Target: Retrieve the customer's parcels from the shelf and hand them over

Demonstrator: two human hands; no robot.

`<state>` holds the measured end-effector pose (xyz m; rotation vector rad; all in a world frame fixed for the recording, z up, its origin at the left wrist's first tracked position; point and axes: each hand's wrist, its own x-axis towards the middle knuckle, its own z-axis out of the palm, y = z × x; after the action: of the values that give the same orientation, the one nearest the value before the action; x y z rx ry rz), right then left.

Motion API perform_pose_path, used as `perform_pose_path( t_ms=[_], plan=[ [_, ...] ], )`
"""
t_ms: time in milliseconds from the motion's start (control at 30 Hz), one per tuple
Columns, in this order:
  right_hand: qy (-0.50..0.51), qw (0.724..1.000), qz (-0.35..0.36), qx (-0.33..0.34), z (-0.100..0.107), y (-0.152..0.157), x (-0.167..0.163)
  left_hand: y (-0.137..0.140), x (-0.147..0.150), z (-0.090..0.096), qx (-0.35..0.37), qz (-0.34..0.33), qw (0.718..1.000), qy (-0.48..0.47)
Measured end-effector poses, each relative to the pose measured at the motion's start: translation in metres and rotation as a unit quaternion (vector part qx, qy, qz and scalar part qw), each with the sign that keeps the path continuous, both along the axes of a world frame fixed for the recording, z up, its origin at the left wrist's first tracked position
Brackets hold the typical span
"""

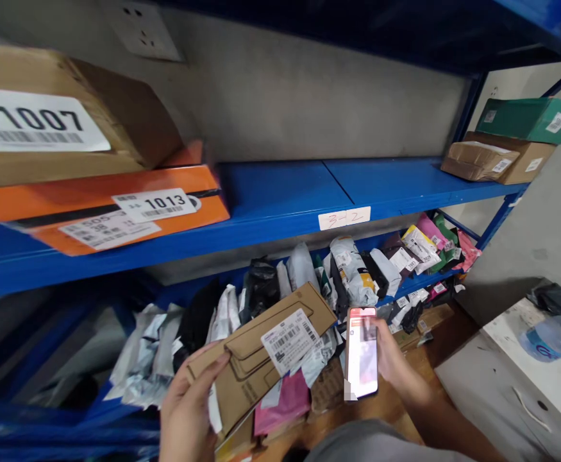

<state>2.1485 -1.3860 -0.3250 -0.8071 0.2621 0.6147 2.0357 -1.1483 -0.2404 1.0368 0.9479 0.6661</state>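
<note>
My left hand [191, 398] is closed around the near left end of a flat brown cardboard box [246, 378]. The box is tilted, with a white shipping label [290, 340] facing up and a printed outline on its lid. In my right hand [390, 350] is a smartphone [361, 359], held upright just right of the box. Its screen is lit, with a red band at the top. The box and the phone are apart. Behind them, bagged parcels [352, 269] stand in a row on the lower shelf.
A blue shelf [284, 192] crosses in front, tagged "3-2". On its left sit a brown carton [131, 115] above an orange shoebox [203, 205]; a green box [525, 119] tops smaller cartons at the right. A white cabinet [501, 378] with a plastic bottle [554, 337] stands to the right.
</note>
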Motion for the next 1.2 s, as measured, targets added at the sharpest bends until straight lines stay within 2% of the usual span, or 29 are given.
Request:
perform_pose_path(
  t_ms=[133,267,333,500,567,667,733,833,967,1100,1200],
  plan=[
    [0.021,0.999,-0.021,-0.036,-0.002,0.003,0.000,0.002,-0.002,-0.004,0.013,-0.033,0.999,-0.017],
    [0.018,0.998,-0.032,-0.055,-0.003,0.004,-0.001,-0.006,-0.002,0.004,0.019,-0.019,1.000,-0.013],
    [0.026,0.999,0.002,-0.041,0.000,-0.001,-0.003,-0.011,-0.001,0.009,0.021,-0.010,1.000,-0.016],
    [0.026,0.986,0.163,0.000,0.011,-0.028,-0.009,-0.017,0.000,0.016,0.021,0.007,0.999,-0.035],
    [0.011,0.981,0.189,0.031,0.010,-0.039,-0.013,-0.017,-0.001,0.019,0.019,0.009,0.999,-0.042],
    [-0.010,0.979,0.170,0.114,0.007,-0.047,-0.021,-0.017,-0.001,0.023,0.011,0.013,0.999,-0.047],
    [-0.023,0.978,0.148,0.143,0.006,-0.046,-0.028,-0.017,-0.001,0.024,0.006,0.015,0.999,-0.047],
    [-0.043,0.986,0.111,0.113,0.008,-0.041,-0.035,-0.016,0.000,0.023,0.005,0.020,0.999,-0.042],
    [-0.039,0.993,0.084,0.066,0.011,-0.039,-0.037,-0.010,-0.001,0.012,0.017,-0.009,0.998,-0.052],
    [-0.048,0.989,0.091,0.102,0.011,-0.041,-0.037,-0.003,-0.002,0.001,0.026,-0.030,0.997,-0.063],
    [-0.045,0.985,0.100,0.131,0.009,-0.042,-0.038,-0.003,-0.001,0.000,0.021,-0.031,0.997,-0.066]
  ],
)
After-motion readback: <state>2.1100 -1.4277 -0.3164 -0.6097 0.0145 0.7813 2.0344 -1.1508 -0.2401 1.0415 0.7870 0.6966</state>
